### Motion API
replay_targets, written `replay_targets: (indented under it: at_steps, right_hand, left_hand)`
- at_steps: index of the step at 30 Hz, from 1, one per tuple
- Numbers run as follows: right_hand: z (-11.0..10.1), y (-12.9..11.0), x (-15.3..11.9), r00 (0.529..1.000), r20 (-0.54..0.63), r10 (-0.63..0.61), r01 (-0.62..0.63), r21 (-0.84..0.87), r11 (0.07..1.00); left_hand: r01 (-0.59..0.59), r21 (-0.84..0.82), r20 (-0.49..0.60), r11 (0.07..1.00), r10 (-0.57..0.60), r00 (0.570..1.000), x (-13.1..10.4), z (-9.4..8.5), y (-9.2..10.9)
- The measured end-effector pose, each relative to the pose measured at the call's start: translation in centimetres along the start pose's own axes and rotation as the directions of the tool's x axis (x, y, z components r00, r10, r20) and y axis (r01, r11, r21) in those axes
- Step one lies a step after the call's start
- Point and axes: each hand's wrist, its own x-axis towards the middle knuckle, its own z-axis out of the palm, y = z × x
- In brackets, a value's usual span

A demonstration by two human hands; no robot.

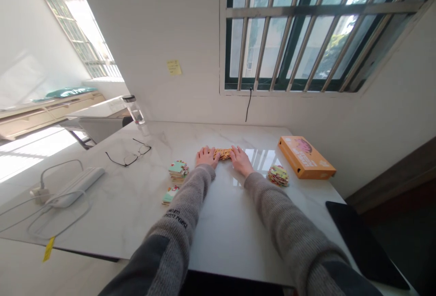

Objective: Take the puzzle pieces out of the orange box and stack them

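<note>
Between my two hands, a row of orange-brown cardboard pieces [223, 153] lies on the white marbled table. My left hand [207, 157] presses on its left end, fingers curled over it. At the other end my right hand [241, 160] closes in with its fingertips against the pieces. Left of my left forearm stands a stack of green and white cardboard pieces [178, 170]. A lower stack of similar pieces [169, 195] sits nearer to me, partly behind my sleeve. Another stack of patterned pieces [278, 175] rests to the right of my right hand.
An orange box [305, 157] lies along the right side, with a black mat [364, 241] nearer the edge. Eyeglasses [130, 156], a power strip [76, 188] with cables and a clear bottle [135, 110] are on the left. A wall with a barred window [289, 32] borders the table's back.
</note>
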Motion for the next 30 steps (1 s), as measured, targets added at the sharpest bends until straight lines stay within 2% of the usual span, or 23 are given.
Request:
replay_targets:
  at_steps: [6,13,20,26,30]
  right_hand:
    - [0.3,0.3,-0.4,0.998,0.005,-0.065,0.065,-0.026,0.998]
    - [-0.8,0.4,-4.3,0.998,0.025,-0.062,0.063,-0.026,0.998]
    - [-2.2,0.0,-8.8,0.993,0.008,-0.117,0.117,-0.048,0.992]
    - [-2.8,-0.2,-11.5,0.994,-0.016,-0.111,0.110,-0.021,0.994]
    - [-3.1,-0.2,-13.1,0.993,-0.021,-0.115,0.115,0.014,0.993]
  left_hand:
    - [-0.048,-0.029,0.001,0.998,0.048,0.999,0.0,0.4,-0.2]
    - [-0.184,-0.057,0.047,0.981,0.186,0.981,-1.2,-0.2,0.2]
    - [-0.305,-0.131,0.050,0.943,0.314,0.948,-4.0,-0.4,1.1]
    - [-0.316,-0.168,0.007,0.934,0.322,0.947,-7.2,-0.4,2.4]
    - [-0.311,-0.197,0.041,0.930,0.325,0.945,-8.8,-0.9,2.8]
